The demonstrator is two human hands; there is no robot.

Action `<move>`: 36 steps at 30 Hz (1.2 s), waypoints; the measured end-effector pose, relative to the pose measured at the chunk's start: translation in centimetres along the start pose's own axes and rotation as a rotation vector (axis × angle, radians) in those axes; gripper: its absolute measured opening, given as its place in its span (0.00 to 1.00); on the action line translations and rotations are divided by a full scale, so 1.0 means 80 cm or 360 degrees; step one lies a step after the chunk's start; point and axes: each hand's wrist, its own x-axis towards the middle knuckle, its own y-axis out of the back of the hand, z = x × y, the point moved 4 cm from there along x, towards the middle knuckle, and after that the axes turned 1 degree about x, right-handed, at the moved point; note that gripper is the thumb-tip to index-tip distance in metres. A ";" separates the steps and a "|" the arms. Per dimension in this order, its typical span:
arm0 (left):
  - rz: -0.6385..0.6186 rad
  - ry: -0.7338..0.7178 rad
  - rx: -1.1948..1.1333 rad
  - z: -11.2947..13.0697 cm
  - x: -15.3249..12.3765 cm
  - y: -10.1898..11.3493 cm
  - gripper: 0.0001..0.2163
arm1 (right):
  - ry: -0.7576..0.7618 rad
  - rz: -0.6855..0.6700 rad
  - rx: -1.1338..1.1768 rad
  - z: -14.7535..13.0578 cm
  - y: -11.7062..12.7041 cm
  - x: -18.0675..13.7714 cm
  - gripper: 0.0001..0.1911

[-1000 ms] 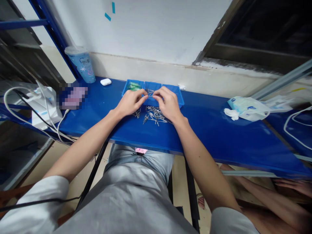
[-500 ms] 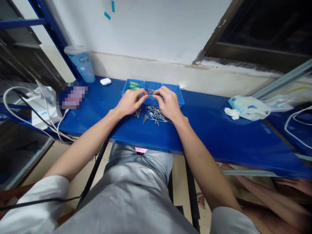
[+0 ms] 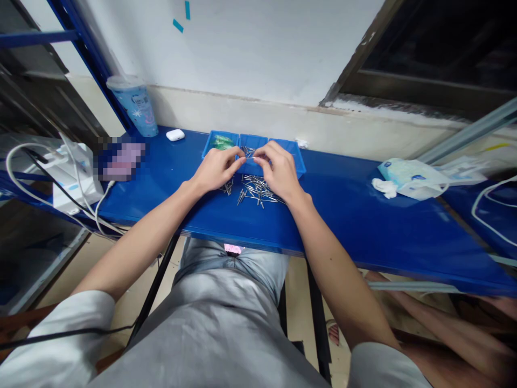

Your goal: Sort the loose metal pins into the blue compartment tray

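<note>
My left hand (image 3: 220, 166) and my right hand (image 3: 280, 168) meet over the blue bins, both pinched closed. Between their fingertips runs a thin metal pin (image 3: 250, 158), gripped from both sides; its ends are hidden by the fingers. Below my hands, a loose pile of slim silvery pins with thicker sections (image 3: 260, 189) lies on the blue table (image 3: 343, 215). A smaller cluster of them (image 3: 228, 186) shows beside my left wrist. The left bin (image 3: 207, 146) holds green packets (image 3: 222, 142). More pins stand in the middle bin (image 3: 253, 139). My right hand partly covers the right bin (image 3: 299, 160).
A lidded blue cup (image 3: 135, 108), a white earbud case (image 3: 175, 135) and a power strip with cables (image 3: 76, 180) are at the left. Tissue packs (image 3: 412, 178) lie at the right. Another person's arm (image 3: 436, 328) shows at lower right.
My hands and the pin between them stay almost in place. At lower right the other person's hand has shifted slightly.
</note>
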 end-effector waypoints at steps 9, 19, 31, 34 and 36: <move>0.0004 -0.0009 -0.0009 0.000 0.000 0.001 0.15 | -0.0029 -0.0009 0.0004 -0.001 0.000 -0.001 0.14; 0.0008 -0.0019 -0.0003 0.001 0.000 0.001 0.15 | 0.0001 -0.0006 0.0000 0.000 0.000 -0.001 0.15; 0.0015 -0.0020 0.0015 0.001 0.000 0.002 0.15 | -0.0014 -0.0015 -0.0018 -0.001 0.001 -0.001 0.14; 0.0019 -0.0022 0.0016 0.000 0.000 0.002 0.14 | -0.0026 -0.0024 -0.0018 0.000 0.000 -0.001 0.13; 0.0016 -0.0017 0.0012 0.000 0.000 0.001 0.14 | -0.0025 -0.0018 -0.0015 0.000 0.000 -0.001 0.13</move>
